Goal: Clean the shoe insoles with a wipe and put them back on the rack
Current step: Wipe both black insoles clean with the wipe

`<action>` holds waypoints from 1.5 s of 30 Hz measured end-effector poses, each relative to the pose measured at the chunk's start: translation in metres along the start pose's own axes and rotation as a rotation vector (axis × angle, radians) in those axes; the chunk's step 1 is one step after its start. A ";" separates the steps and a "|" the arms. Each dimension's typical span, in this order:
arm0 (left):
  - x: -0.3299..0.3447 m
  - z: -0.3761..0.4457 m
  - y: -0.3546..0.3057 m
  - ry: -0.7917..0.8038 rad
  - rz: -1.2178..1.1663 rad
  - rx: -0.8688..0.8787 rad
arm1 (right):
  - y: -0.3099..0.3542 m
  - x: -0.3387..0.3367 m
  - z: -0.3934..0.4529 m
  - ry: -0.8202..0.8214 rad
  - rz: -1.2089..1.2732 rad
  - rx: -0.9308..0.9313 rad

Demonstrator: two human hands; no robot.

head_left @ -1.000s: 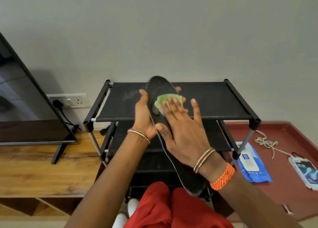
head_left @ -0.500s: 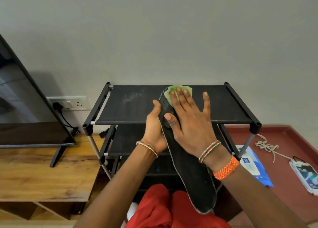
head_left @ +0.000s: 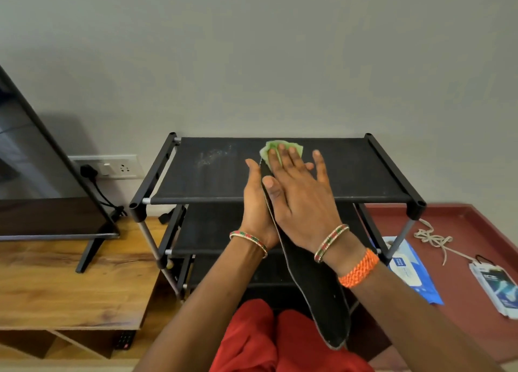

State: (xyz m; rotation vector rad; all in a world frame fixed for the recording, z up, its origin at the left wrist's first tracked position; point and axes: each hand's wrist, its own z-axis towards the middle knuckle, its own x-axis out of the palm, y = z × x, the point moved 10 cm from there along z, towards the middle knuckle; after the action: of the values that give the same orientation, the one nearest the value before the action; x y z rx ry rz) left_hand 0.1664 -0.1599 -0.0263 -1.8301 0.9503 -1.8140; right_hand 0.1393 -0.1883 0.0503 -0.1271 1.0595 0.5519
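Observation:
A long black insole (head_left: 316,287) slants in front of the black shoe rack (head_left: 364,172), its heel end low near my lap and its toe end up over the top shelf. My left hand (head_left: 255,203) holds it from behind, thumb along the left edge and a fingertip showing at the right edge. My right hand (head_left: 300,200) lies flat on the upper half, straight fingers pressing a green wipe (head_left: 297,148) against the toe tip. Most of the wipe is hidden under the fingers.
A blue wipes pack (head_left: 412,270), a coiled white cord (head_left: 431,239) and a small printed packet (head_left: 496,287) lie on the red floor to the right. A TV (head_left: 42,189) stands on a wooden cabinet (head_left: 70,287) at left, beside a wall socket (head_left: 112,167).
My right hand has slid the green wipe up the insole from the forefoot to the toe tip. The insole's heel end has dropped nearer my lap; my left hand keeps its hold.

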 end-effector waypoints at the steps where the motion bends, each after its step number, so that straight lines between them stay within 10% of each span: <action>1: 0.000 0.002 -0.001 0.004 -0.034 0.015 | 0.003 0.001 0.001 0.009 0.030 -0.007; 23: -0.009 0.000 -0.009 -0.019 0.052 -0.008 | 0.007 0.007 0.004 0.087 -0.268 -0.058; 30: -0.023 0.002 -0.017 0.008 -0.121 -0.037 | 0.048 0.002 -0.037 0.142 0.200 -0.208; 38: 0.002 -0.009 -0.018 0.074 -0.063 0.037 | 0.021 -0.003 0.006 0.054 -0.151 -0.073; 45: -0.017 0.000 -0.031 0.084 -0.151 -0.012 | 0.053 0.005 -0.030 0.146 0.110 -0.200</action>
State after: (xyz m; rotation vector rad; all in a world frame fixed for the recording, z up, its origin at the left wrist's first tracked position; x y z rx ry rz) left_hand 0.1737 -0.1265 -0.0174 -1.8923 0.8747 -1.9931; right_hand 0.0917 -0.1520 0.0392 -0.2897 1.1560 0.7573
